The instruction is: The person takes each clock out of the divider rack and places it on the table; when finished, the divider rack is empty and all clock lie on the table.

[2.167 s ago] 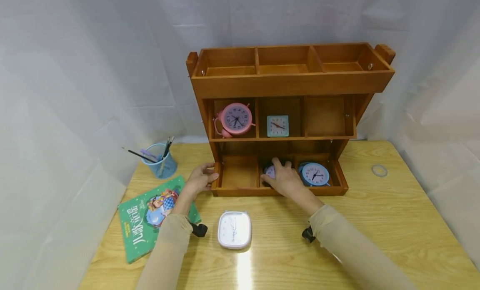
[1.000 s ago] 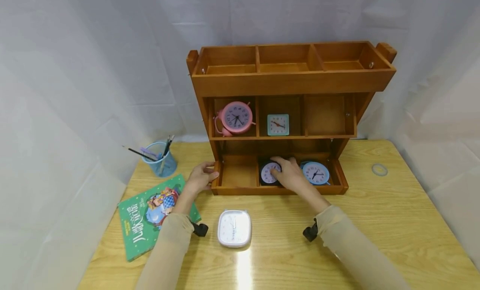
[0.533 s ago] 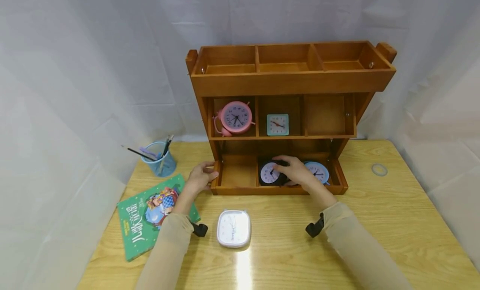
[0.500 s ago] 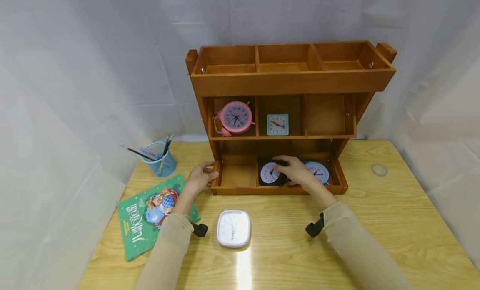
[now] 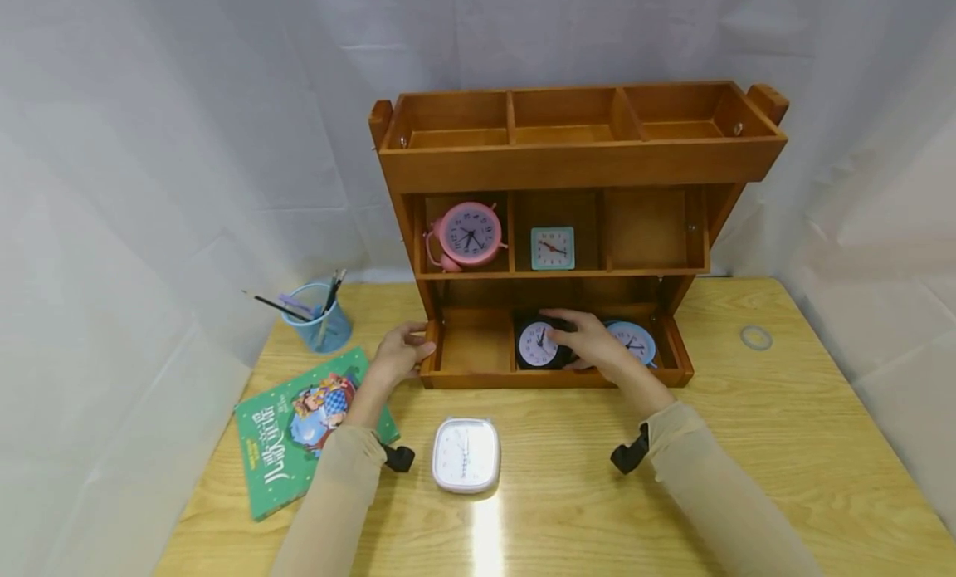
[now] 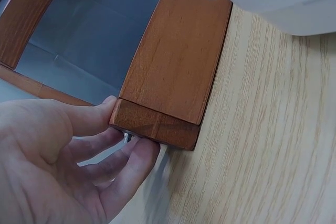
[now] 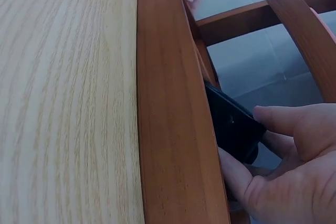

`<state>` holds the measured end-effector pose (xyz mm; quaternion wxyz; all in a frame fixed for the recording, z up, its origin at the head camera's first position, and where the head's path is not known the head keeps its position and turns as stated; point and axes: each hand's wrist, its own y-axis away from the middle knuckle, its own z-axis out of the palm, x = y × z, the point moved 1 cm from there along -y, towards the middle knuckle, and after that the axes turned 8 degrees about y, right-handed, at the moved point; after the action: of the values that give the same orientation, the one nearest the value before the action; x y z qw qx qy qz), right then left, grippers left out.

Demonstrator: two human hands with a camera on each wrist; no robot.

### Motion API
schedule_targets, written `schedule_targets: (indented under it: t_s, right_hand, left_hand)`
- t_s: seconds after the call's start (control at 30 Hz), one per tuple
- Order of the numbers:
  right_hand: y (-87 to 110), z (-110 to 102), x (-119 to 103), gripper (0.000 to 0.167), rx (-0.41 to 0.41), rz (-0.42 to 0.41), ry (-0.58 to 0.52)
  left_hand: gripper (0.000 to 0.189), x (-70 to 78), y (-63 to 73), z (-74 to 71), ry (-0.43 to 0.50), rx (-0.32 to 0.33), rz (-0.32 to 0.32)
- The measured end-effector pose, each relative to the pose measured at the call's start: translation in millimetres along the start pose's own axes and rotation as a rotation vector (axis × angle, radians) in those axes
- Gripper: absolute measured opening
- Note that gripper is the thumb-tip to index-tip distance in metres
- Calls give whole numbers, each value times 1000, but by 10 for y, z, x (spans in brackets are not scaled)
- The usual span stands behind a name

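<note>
My right hand point(image 5: 596, 344) holds a black round alarm clock point(image 5: 537, 345) by its right side in the bottom row's middle compartment. The clock's pale face looks up toward me, and in the right wrist view thumb and fingers sit around its black casing point(image 7: 231, 124). My left hand point(image 5: 399, 353) grips the bottom left corner of the brown wooden shelf point(image 5: 582, 163); the left wrist view shows thumb and fingers pinching the board's end point(image 6: 155, 124). A blue alarm clock point(image 5: 633, 344) lies in the bottom right compartment, partly hidden behind my right hand.
The middle row holds a pink alarm clock point(image 5: 470, 234) and a small square teal clock point(image 5: 553, 248). A white square clock point(image 5: 466, 455) lies before the shelf. On the left are a green book point(image 5: 291, 452) and a blue pen cup point(image 5: 323, 324); a grey ring point(image 5: 756, 338) lies right.
My right hand has shifted right, from over the black clock's face to its side. The clock's face is now uncovered and has turned slightly. My left hand has stayed at the shelf corner.
</note>
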<state>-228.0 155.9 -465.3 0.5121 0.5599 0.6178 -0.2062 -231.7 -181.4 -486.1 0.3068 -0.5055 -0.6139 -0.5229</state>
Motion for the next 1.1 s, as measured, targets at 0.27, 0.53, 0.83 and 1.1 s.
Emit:
schedule_targets:
  t_s: [0.27,0.53,0.83,1.1]
  right_hand:
    - [89,-75,-55,54,-32,-53,-216]
    - [205,-158,-98,59,-135,-76,-467]
    - [288,-166,-95,59,-243,-62,-715]
    - [368,-183,-68,58,-304,-67,-778]
  left_hand:
    - [52,25,46,-9,8,-1,12]
    - [53,-2,-1,-11,22,-10,8]
    - [58,-6,-31,-57,23,-41,-19]
    - [62,-24,-60,-123,50,-88,-48]
